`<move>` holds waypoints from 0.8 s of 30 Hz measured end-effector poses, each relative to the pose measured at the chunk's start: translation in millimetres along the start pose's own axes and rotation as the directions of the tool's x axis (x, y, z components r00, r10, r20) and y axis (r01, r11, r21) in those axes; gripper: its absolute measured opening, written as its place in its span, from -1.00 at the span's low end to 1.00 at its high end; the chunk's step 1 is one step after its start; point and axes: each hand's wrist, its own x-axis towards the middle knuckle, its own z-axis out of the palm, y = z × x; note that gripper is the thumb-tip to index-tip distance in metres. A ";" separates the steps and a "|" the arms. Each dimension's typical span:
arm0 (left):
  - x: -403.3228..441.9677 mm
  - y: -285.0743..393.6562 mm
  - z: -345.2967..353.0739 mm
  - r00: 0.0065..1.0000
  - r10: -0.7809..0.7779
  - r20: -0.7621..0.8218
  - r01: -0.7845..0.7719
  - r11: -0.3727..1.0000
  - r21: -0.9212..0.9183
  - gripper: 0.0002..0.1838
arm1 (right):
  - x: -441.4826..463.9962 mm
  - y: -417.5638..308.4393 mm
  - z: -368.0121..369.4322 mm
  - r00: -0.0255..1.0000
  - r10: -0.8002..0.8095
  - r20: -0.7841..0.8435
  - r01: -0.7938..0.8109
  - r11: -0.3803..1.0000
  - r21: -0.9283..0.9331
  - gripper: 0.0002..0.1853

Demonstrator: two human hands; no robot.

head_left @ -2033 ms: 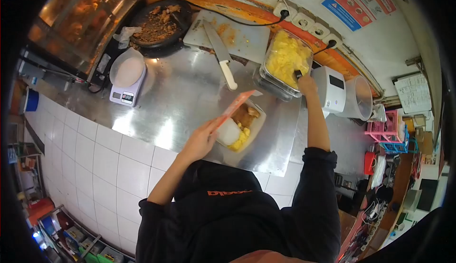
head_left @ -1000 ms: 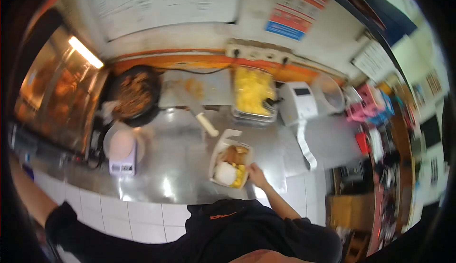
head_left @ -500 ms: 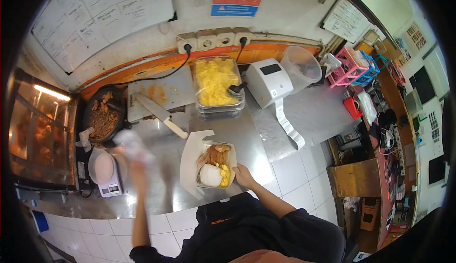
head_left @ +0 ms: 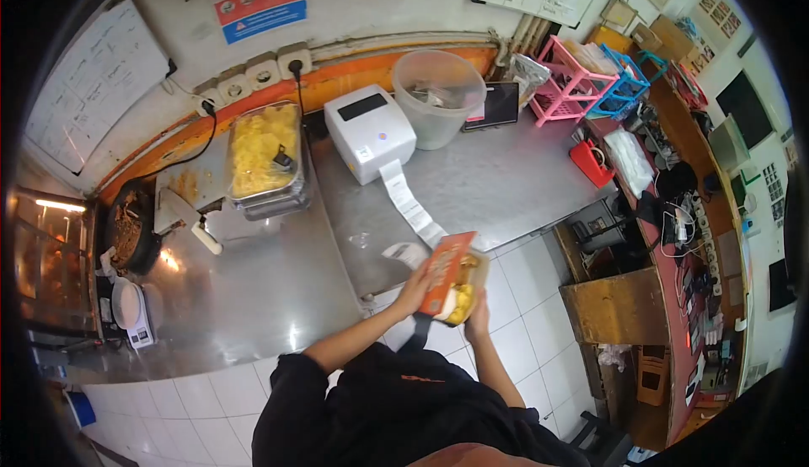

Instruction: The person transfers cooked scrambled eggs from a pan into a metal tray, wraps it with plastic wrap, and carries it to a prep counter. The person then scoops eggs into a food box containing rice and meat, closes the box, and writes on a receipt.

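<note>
Both of my hands hold a food box (head_left: 448, 280) in front of my body, near the edge of the steel counter. My left hand (head_left: 413, 290) is on its left side, against the orange printed lid, which is partly folded over. My right hand (head_left: 478, 315) grips the right side. Yellow food (head_left: 460, 300) and some browned food show inside the box. A long paper strip (head_left: 409, 206) hangs from the white label printer (head_left: 368, 132) and runs down behind the box.
A tub of yellow food (head_left: 263, 151) stands left of the printer, with a knife (head_left: 195, 221), a black pan (head_left: 132, 229) and a scale (head_left: 138, 329) farther left. Behind are a clear bucket (head_left: 438, 100), pink rack (head_left: 566, 88) and red basket (head_left: 592, 162).
The box has been lifted off the counter and carried right, its lid partly folded over. My left hand has come from the left onto the box. The view has turned right.
</note>
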 end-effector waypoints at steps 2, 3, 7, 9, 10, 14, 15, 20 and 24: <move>52.3 -22.1 51.1 0.999 0.047 0.017 -0.050 0.979 0.199 -0.43 | 35.7 -23.2 -48.6 0.999 -0.036 -0.031 0.039 0.993 0.107 -0.50; 70.3 -18.7 71.7 0.999 0.041 0.021 -0.044 0.977 0.208 -0.43 | 55.8 -33.5 -68.2 0.997 -0.018 -0.072 0.029 0.988 0.150 -0.52; 154.7 0.3 129.3 0.982 0.018 0.186 -0.073 0.954 0.292 -0.41 | 148.6 -71.9 -119.8 0.986 -0.020 -0.166 0.033 0.996 0.079 -0.36; 196.3 -3.3 138.3 0.988 0.030 0.153 -0.078 0.947 0.312 -0.39 | 196.3 -85.6 -123.4 0.983 -0.041 -0.179 0.064 0.990 0.126 -0.29; 221.4 -17.6 139.3 0.991 0.115 0.074 -0.135 0.922 0.364 -0.42 | 219.1 -92.9 -124.1 0.985 -0.068 -0.157 0.091 0.985 0.144 -0.28; 287.7 9.4 146.9 0.984 0.178 -0.027 -0.138 0.843 0.519 -0.35 | 265.0 -142.6 -130.8 0.995 0.028 0.097 -0.041 0.990 0.135 -0.20; 306.6 8.2 148.2 0.987 0.160 -0.034 -0.120 0.847 0.518 -0.35 | 267.9 -156.4 -133.8 0.999 0.053 0.009 -0.054 0.998 0.044 -0.30; 391.8 16.9 144.4 0.929 0.219 -0.299 -0.009 0.820 0.573 -0.55 | 336.7 -192.1 -197.4 0.985 0.032 -0.172 -0.065 0.980 -0.190 -0.53; 421.7 -5.1 150.2 0.715 0.296 -0.633 0.131 0.832 0.538 -0.66 | 388.0 -241.3 -216.6 0.954 -0.151 -0.259 0.062 0.944 -0.323 -0.66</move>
